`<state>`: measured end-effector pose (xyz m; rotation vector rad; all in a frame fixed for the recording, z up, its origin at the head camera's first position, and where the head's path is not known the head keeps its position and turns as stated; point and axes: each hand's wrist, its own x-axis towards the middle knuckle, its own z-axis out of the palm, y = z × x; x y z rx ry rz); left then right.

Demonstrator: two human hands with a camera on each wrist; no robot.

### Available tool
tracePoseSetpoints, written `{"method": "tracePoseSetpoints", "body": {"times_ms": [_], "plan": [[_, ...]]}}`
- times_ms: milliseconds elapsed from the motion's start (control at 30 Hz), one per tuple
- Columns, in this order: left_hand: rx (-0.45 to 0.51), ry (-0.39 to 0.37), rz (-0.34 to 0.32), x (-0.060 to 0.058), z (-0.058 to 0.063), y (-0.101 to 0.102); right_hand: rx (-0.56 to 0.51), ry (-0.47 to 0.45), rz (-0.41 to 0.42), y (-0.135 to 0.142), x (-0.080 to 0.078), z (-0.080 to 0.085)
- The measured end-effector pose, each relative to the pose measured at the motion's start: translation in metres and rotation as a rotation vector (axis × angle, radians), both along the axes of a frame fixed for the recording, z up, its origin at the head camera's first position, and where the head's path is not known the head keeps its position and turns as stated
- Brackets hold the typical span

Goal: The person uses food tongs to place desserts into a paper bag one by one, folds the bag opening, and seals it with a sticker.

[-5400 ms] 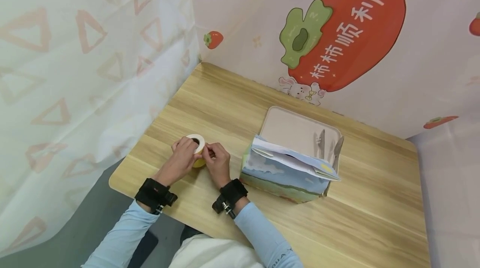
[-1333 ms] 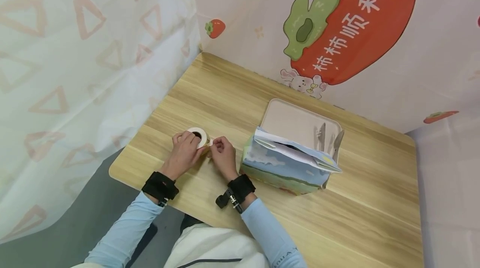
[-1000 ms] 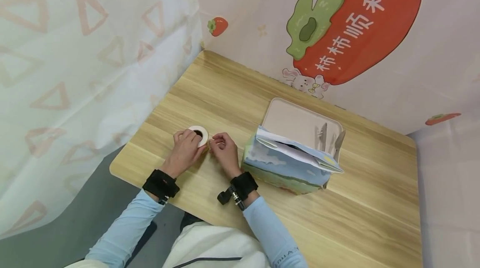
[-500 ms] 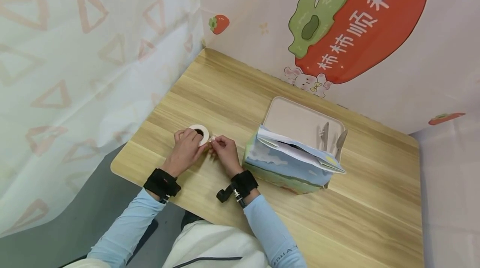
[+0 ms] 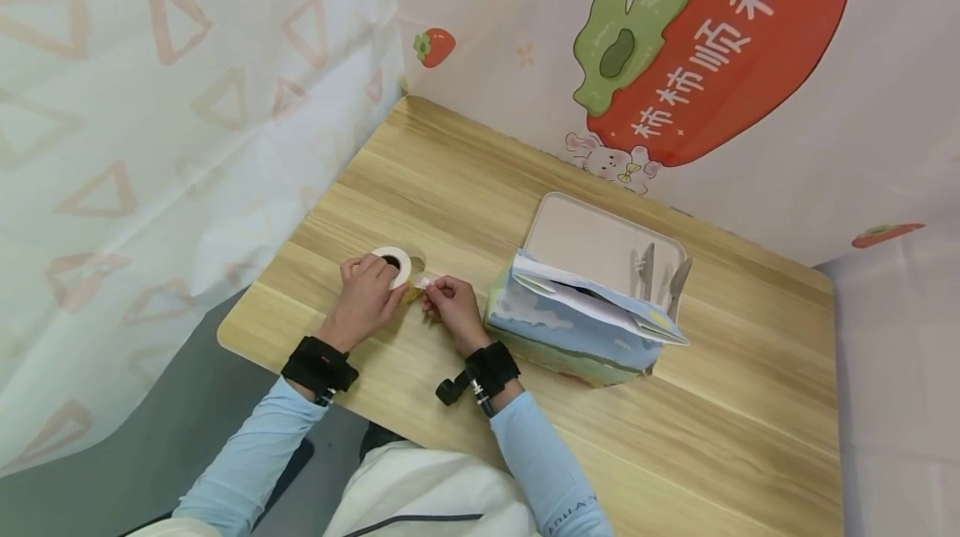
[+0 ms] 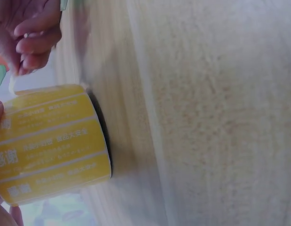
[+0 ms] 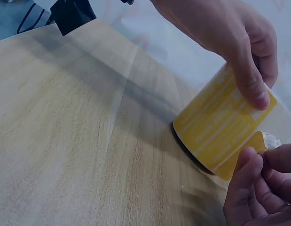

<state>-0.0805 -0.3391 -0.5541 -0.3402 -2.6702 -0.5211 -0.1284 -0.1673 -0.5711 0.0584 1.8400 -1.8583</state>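
A roll of yellow printed labels (image 7: 216, 122) stands on end on the table, its white core ring uppermost in the head view. My left hand (image 5: 362, 295) grips the roll from above, with fingers at the core and the thumb pressed on the yellow outer side. My right hand (image 5: 456, 308) is just right of the roll, where thumb and forefinger pinch the loose end of the label strip (image 5: 422, 281). That end stands away from the roll and looks pale and see-through. In the left wrist view the roll's printed rows (image 6: 56, 146) show clearly.
Right of my hands stands a paper bag (image 5: 562, 337) with a painted sky and field, its top folded. Behind it lies a beige tray (image 5: 585, 228) with a fork (image 5: 642, 270) and a knife (image 5: 678, 283). Printed curtains (image 5: 480, 103) border the table (image 5: 465, 153).
My right hand has drawn slightly right from the roll, and a short length of label strip now shows between them. My left hand keeps its grip; the head view has shifted a little.
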Motion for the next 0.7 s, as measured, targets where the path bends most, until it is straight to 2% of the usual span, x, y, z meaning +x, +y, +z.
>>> {"method": "tracePoseSetpoints", "body": {"times_ms": [267,400,700], "plan": [[-0.008,0.073,-0.026,-0.002,0.001,-0.006,-0.005,-0.064,-0.025,0.001,0.002,0.000],[-0.039,0.104,-0.015,-0.002,0.001,-0.013,-0.009,-0.080,-0.043,0.001,0.003,0.001],[-0.084,0.072,0.047,-0.002,-0.002,-0.026,0.009,-0.092,-0.030,0.000,0.005,-0.001]]}}
